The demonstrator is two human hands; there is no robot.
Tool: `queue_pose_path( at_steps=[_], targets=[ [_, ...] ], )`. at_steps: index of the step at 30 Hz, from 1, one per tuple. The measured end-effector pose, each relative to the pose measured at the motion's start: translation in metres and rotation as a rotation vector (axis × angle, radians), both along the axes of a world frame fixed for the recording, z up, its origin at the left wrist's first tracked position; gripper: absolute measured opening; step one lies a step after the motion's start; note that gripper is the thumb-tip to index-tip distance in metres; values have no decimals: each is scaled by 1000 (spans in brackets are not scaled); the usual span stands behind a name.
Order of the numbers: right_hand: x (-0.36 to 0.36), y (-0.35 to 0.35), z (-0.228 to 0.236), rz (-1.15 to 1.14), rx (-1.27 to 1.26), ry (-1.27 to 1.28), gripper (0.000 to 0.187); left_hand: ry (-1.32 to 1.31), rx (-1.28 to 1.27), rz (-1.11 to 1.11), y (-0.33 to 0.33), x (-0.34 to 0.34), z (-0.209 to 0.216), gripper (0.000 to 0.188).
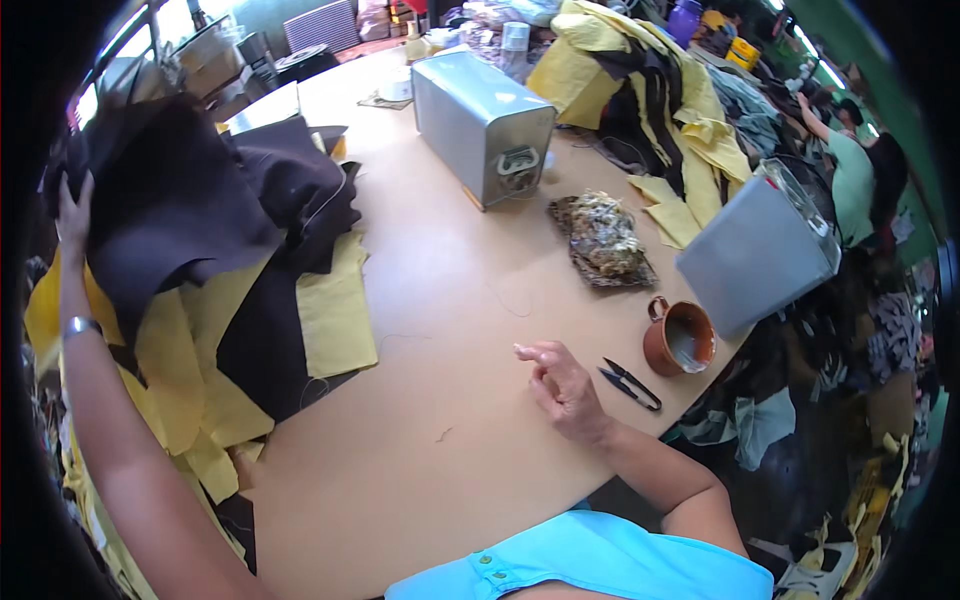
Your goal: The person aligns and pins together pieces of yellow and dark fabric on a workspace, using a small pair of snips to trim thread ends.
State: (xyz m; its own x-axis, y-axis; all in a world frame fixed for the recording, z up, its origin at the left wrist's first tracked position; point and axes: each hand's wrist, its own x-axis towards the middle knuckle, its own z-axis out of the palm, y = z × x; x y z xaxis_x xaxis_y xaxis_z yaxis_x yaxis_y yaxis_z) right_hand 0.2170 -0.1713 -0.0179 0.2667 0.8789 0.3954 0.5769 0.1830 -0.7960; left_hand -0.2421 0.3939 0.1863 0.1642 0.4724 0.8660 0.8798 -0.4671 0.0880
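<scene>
At the far left my left arm is stretched out, and my left hand [73,215] grips the edge of a dark brown fabric piece [190,190]; its fingertips are partly lost against the dark cloth. The piece is raised and drapes over yellow fabric pieces [335,315] at the table's left side. My right hand [566,392] is over the middle right of the table, index finger stretched to the left and the other fingers loosely bent. I see nothing in it. Just right of it lies a pair of black thread snips [630,385].
A brown mug [680,338] stands near the right edge, beside a tilted grey metal box [760,250]. Behind are a bundle of thread scraps [603,240], a second metal box [485,125] and heaped yellow and dark cloth [640,90]. Another person [850,180] is at the far right.
</scene>
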Motion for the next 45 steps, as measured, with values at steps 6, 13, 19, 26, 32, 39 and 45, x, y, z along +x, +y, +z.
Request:
queue_pose_path(
  at_steps=[6,13,19,26,32,39,45],
  targets=[
    [10,12,43,81,153,-224,42,-43,-733,-185,-44,-87,-54,49],
    [196,130,130,-653,47,-700,70,233,-133,-407,-277,159,-66,33],
    [340,165,108,-1220,-287,-317,88,643,-529,-567,-403,218,-159,46],
    [383,172,83,-1303,6,-162,84,502,-711,-654,-409,195,-197,53],
    [385,174,98,-1312,31,-234,68,440,-784,-666,-414,198,-192,51],
    [344,192,137,-1030,466,-556,62,438,-723,-696,-416,208,-193,47],
    [210,187,197,-394,644,-222,51,173,-834,-872,-415,239,-180,50]
  ],
)
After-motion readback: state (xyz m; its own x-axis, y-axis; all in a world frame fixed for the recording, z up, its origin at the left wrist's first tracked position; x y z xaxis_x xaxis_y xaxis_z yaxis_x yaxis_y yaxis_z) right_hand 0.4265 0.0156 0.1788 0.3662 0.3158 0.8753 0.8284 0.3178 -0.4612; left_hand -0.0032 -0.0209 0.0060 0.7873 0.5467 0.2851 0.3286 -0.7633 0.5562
